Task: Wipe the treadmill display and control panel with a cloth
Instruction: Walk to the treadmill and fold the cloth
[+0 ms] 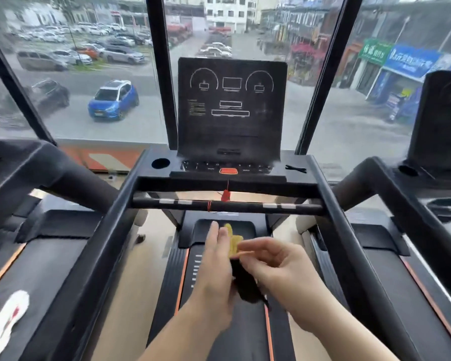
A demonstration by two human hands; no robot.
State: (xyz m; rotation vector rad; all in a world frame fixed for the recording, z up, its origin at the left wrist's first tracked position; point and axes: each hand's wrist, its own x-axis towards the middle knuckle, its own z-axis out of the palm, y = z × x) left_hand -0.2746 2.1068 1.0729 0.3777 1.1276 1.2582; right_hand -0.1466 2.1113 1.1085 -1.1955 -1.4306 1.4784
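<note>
Yellow cloth (233, 243), bunched small and held low over the treadmill belt (245, 334), between the two hands and well short of the console. Its long axis runs near-to-far, the far tip pointing up toward the handlebar (227, 205). A dark piece (245, 282) hangs just below it; whether this belongs to the cloth cannot be told.

Left hand (214, 259): fingers straight and together, laid flat against the cloth's left side; the thumb is hidden. Right hand (274, 264): fingers curled, thumb and forefinger pinching the cloth's near edge.

Step in hand, as judged: readying the cloth by arranging or folding it, with wiping not yet begun. The next move calls for a firm hold with a flat face of cloth exposed, then a reach up and forward over the handlebar.

Display (232, 105): dark, upright, slightly tilted back, with faint white outlines. Control panel (227, 168): a row of keys at its foot, with an orange button (228, 171) at the centre, to be wiped lightly. A red clip (225, 196) dangles below it.

Surroundings: a window (89, 74) onto a street; a neighbouring treadmill (50, 256) at left, carrying a white shoe (5, 321).
</note>
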